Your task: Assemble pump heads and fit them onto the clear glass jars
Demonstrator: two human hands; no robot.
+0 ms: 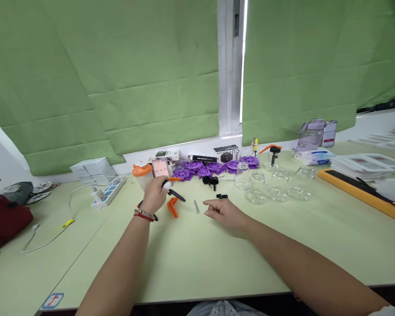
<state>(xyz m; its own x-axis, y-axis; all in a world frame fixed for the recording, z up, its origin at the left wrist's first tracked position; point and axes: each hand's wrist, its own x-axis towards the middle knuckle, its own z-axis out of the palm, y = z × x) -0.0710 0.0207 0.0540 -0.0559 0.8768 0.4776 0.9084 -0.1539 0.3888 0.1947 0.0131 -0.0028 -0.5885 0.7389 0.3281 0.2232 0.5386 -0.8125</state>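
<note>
My left hand [155, 193] is closed around a small part with black and white ends, partly hidden by the fingers. A black rod-like piece [177, 195] shows just beside it; whether it is joined to the held part I cannot tell. Bent orange handles [173, 207] lie on the table to the right of that hand. Between my two hands are thin silver metal pins [196, 206]. My right hand [227, 214] hovers low with thumb and index finger apart, nothing visible between them. Small black pieces [221, 196] are just behind it.
Purple plastic parts [213, 168] are piled along the back, near black knobs [213, 181]. Several clear glass jars [279, 182] stand right of centre. An orange-lidded cup [142, 170] and a power strip [108, 193] are at left. A yellow-orange bar [362, 193] lies far right.
</note>
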